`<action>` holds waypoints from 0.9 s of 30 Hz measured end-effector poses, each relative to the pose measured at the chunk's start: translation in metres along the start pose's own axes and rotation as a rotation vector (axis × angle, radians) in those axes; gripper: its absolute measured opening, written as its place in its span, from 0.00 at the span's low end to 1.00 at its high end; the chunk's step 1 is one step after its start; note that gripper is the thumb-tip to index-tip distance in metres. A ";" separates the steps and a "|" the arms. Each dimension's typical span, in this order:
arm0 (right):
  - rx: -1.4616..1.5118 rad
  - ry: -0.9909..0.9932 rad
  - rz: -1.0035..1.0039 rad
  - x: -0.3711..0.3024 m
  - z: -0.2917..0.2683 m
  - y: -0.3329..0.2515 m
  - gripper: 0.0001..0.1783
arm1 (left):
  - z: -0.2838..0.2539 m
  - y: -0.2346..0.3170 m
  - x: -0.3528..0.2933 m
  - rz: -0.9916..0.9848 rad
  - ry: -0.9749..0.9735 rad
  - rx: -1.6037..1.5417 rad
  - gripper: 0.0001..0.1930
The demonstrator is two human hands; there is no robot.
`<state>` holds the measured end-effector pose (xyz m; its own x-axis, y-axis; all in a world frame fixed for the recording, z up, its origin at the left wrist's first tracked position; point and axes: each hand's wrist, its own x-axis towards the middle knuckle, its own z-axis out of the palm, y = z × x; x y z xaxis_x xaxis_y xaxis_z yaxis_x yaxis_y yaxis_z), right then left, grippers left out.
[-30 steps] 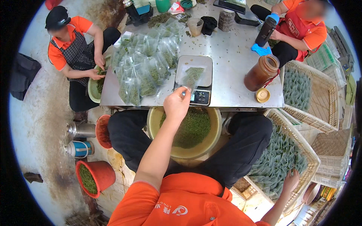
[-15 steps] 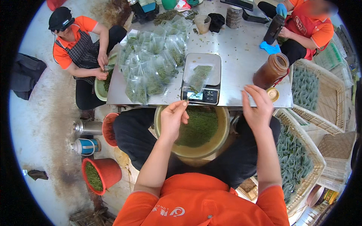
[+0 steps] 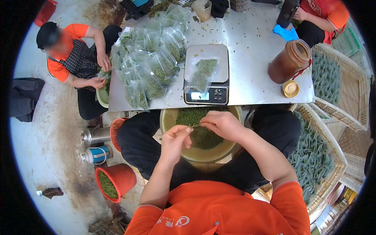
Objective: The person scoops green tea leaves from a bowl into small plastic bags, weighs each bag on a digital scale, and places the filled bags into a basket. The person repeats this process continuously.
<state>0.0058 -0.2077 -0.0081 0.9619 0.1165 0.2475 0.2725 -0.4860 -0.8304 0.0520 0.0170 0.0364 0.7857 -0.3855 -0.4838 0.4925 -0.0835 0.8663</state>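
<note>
My left hand (image 3: 175,141) is closed in a pinch on one end of a thin, greenish sprig (image 3: 196,125). The fingertips of my right hand (image 3: 222,124) are pinched at its other end. Both hands are over a wide, yellowish basin (image 3: 166,116) between my knees, with loose green herb bits (image 3: 209,143) inside. Just beyond, at the table's near edge, stands a kitchen scale (image 3: 222,74) with a lit display. A clear bag of green herbs (image 3: 203,74) lies on its pan and overlaps the display side.
Many filled clear bags (image 3: 152,58) cover the table's left part. A brown jar (image 3: 288,62) and its lid (image 3: 290,89) stand at the right. Crates (image 3: 337,150) of bags flank my right side; a red bucket (image 3: 123,180) is at left. Two co-workers sit across the corners.
My right hand has come from beside the jar to the basin and met my left hand at the sprig. My left hand has lowered slightly. The view has shifted.
</note>
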 end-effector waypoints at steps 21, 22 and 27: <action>0.062 -0.162 -0.018 -0.002 0.013 -0.001 0.09 | -0.016 -0.002 -0.002 0.351 -0.184 1.033 0.15; 0.047 -0.171 -0.014 -0.003 0.012 -0.001 0.09 | -0.017 -0.001 -0.003 0.363 -0.185 1.076 0.12; 0.092 -0.149 -0.014 0.000 0.007 -0.001 0.09 | -0.020 0.006 -0.011 0.356 -0.060 1.016 0.22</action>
<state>0.0057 -0.2008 -0.0108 0.9490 0.2531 0.1880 0.2800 -0.4025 -0.8715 0.0540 0.0395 0.0445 0.7895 -0.5802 -0.2004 -0.3236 -0.6708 0.6673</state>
